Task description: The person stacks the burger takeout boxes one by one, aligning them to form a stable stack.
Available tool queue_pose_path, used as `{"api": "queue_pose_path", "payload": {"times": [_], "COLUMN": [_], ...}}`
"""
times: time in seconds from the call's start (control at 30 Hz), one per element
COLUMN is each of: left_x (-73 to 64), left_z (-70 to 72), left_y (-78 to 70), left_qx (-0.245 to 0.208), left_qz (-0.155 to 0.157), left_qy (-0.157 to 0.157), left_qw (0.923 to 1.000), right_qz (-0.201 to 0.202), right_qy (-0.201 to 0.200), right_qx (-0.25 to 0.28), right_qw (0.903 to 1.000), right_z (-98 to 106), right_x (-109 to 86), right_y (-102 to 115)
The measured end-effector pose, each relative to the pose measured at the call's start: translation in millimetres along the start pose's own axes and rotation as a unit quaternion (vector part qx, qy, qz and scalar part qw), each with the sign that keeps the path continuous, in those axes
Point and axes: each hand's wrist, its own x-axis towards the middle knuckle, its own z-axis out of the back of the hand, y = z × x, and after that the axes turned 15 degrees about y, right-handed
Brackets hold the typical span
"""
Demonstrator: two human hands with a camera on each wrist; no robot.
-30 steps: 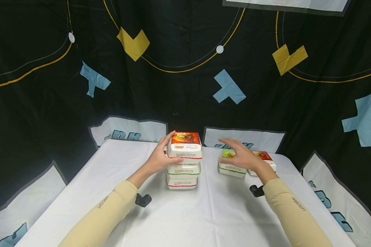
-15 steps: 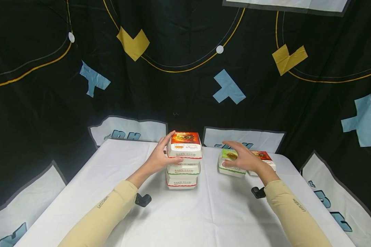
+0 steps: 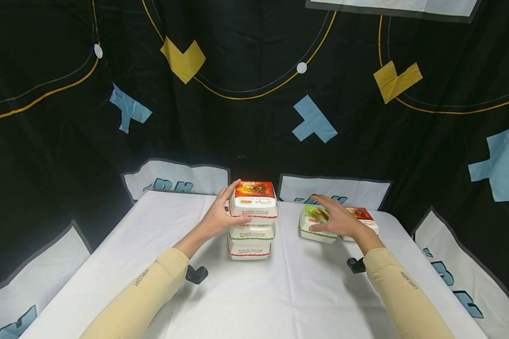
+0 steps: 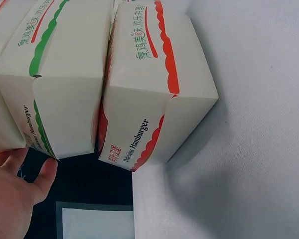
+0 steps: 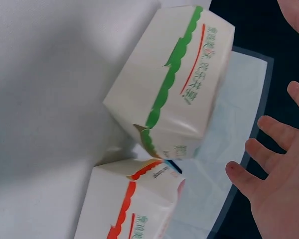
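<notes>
Three hamburger boxes stand stacked on the white table. The top box (image 3: 254, 207), with a red burger picture, has my left hand (image 3: 214, 219) at its left side, thumb along the front and fingers behind. Below it sit a green-trimmed box (image 3: 252, 233) and a red-trimmed box (image 3: 249, 252). To the right, my right hand (image 3: 341, 219) hovers with spread fingers over a green-topped hamburger box (image 3: 316, 235). In the right wrist view its fingers (image 5: 269, 154) are apart from that box. A red-topped hamburger box (image 3: 362, 214), partly hidden by the hand, stands beside it.
The white tablecloth (image 3: 254, 301) covers the table, whose far edge lies just behind the boxes. A black curtain (image 3: 237, 132) with paper decorations hangs behind. Black wrist mounts (image 3: 196, 275) stick out from both sleeves.
My right hand has drifted slightly right, and more of the green box top shows. My left hand and the stack have stayed put.
</notes>
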Motion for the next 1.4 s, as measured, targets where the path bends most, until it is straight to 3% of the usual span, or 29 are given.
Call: {"api": "queue_pose_path", "payload": {"times": [0.33,1.4], "left_x": [0.4,0.0], "left_z": [1.1,-0.2], "left_y": [-0.6,-0.1], "left_qx": [0.001,0.003], "left_qz": [0.006,0.005], "left_qy": [0.000,0.000], "left_qw": [1.0000,1.0000], "right_qz": [-0.028,-0.057], "right_qy": [0.007,0.035], "right_qx": [0.000,-0.041], "right_qw": [0.9996,0.9969], "right_z": [-2.8,-19.1], "right_x": [3.2,10.5], "right_y": [-7.2,-24.0]}}
